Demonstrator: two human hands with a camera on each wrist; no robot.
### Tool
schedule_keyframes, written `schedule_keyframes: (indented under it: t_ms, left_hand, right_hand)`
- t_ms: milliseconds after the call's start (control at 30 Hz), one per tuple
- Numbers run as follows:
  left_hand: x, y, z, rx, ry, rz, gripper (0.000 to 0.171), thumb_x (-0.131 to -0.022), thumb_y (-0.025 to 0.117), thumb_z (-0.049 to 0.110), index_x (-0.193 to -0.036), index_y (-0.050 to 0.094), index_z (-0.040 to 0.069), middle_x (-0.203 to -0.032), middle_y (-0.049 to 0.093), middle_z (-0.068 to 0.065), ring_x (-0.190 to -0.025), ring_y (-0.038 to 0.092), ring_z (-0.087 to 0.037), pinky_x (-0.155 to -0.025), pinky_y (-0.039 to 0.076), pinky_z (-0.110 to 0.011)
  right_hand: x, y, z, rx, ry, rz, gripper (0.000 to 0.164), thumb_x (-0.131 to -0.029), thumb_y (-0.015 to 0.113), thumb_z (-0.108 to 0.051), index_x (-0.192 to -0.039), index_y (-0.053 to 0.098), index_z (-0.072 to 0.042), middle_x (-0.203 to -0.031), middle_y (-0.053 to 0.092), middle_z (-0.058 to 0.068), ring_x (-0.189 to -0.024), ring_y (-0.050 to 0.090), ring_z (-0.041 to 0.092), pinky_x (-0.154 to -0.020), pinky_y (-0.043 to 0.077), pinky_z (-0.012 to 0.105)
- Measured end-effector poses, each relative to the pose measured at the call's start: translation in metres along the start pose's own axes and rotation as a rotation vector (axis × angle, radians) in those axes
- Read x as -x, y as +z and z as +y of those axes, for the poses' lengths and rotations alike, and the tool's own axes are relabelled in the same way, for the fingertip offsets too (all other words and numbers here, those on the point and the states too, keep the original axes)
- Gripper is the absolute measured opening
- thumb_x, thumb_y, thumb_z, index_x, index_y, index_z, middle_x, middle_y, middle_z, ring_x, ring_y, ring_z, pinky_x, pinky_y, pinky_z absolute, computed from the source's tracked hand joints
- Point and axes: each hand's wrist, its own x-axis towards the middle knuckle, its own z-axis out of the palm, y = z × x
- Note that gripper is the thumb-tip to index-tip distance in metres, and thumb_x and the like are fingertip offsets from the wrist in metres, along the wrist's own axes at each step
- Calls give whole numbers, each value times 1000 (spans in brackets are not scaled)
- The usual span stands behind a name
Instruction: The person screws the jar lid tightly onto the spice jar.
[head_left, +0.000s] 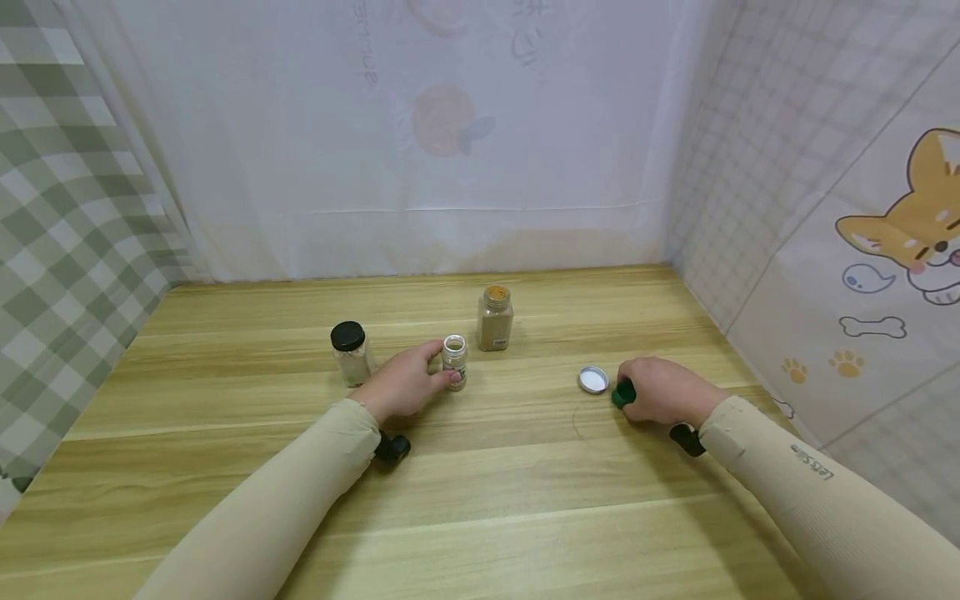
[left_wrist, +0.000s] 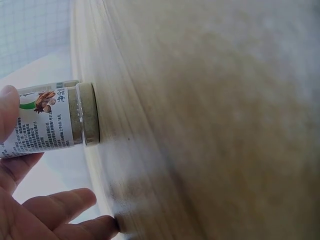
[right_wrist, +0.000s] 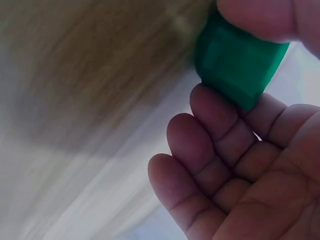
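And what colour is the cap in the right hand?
The cap is green, clearest in the right wrist view.

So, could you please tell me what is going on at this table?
A person's left hand holds a small uncapped jar upright on the table, while the right hand pinches a green cap at the tabletop. A silver lid lies beside the cap, its white inside facing up. A brown jar stands just behind the small one, and a black-lidded jar stands near the left hand.
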Motion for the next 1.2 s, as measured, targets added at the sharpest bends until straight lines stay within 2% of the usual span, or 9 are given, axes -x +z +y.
schedule_keyframes:
  t_ms: [333, 533, 833, 1033, 1200]
  left_hand:
    - [-1, 1, 0, -6, 2, 3, 58, -104, 66, 41, -156, 49, 23, -152, 60, -10, -145, 51, -34, -121, 40, -57]
    - [-2, 2, 0, -12, -5, -11, 57, -104, 67, 43, -155, 49, 25, -154, 58, -9, -147, 50, -33, -121, 39, -57]
    - [-2, 2, 0, -30, -4, -17, 50, -104, 66, 41, -149, 52, 23, -149, 61, -10, -143, 53, -34, -119, 42, -57]
    - [-2, 0, 2, -57, 10, -11, 42, -105, 65, 40, -141, 56, 20, -137, 67, -10, -134, 60, -32, -115, 47, -55]
    - [-2, 1, 2, -59, 6, -20, 44, -106, 64, 40, -143, 55, 20, -140, 66, -9, -137, 59, -32, -115, 46, -55]
  right_hand:
    - [0, -10, -4, -26, -13, 57, 20, -83, 76, -10, -100, 67, -4, -87, 64, 4, -76, 55, 19, -68, 47, 31]
    - [-3, -14, -8, -25, -35, 100, 21, -86, 76, -12, -103, 69, -3, -95, 67, 5, -82, 58, 19, -74, 52, 34]
    - [-4, -20, -27, -7, -95, 177, 22, -90, 75, -15, -108, 70, -4, -97, 64, 6, -85, 54, 20, -79, 49, 38]
    - [-7, -22, -40, -29, -94, 204, 23, -94, 77, -21, -109, 69, -5, -97, 60, 5, -85, 51, 21, -79, 46, 38]
    - [-10, -26, -49, -46, -110, 216, 19, -93, 76, -18, -105, 68, -5, -97, 59, 6, -85, 49, 20, -77, 45, 36]
